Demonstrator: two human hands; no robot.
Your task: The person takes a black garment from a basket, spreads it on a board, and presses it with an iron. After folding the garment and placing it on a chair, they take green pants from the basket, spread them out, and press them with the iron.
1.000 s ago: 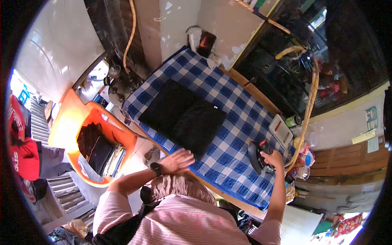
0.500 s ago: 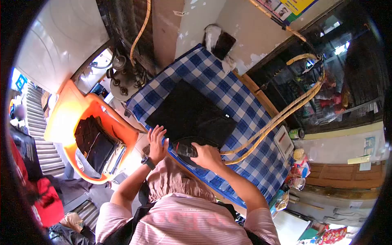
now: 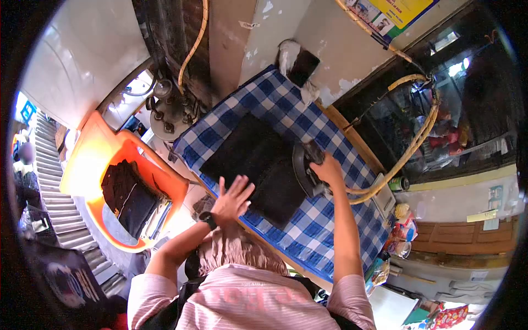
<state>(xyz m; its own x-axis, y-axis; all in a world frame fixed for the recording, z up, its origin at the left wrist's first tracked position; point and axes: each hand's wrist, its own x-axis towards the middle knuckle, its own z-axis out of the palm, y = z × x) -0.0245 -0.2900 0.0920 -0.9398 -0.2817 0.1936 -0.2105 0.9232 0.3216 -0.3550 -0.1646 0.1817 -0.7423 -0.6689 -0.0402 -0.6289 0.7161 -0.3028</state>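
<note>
The right hand (image 3: 329, 170) has its grip closed round the handle of an iron (image 3: 301, 166), while the left hand (image 3: 234, 201) holds nothing, its fingers spread over the near edge of a dark folded cloth (image 3: 250, 151). The step in hand looks like working the iron at the cloth's right-hand edge, though whether its soleplate bears on the fabric — or is tipped clear of it — I cannot tell. Any further pass would call for a flat soleplate, a smooth layer beneath and bare fingers well out of its path; the cord (image 3: 430, 122), looping in from the right, would need slack. The dark cloth lies on a blue-and-white checked cover (image 3: 330, 242) spread over a table (image 3: 287, 259), somewhat askew to the checks. Beside the table, to the left, an orange chair (image 3: 102, 135) carries a pile of dark clothes (image 3: 130, 199). Metal pieces crowd a small round stand (image 3: 160, 130) beyond it. Behind the table rises a wall (image 3: 335, 49) with flaking paint, and dark glass panes (image 3: 440, 104) fill the right side.
</note>
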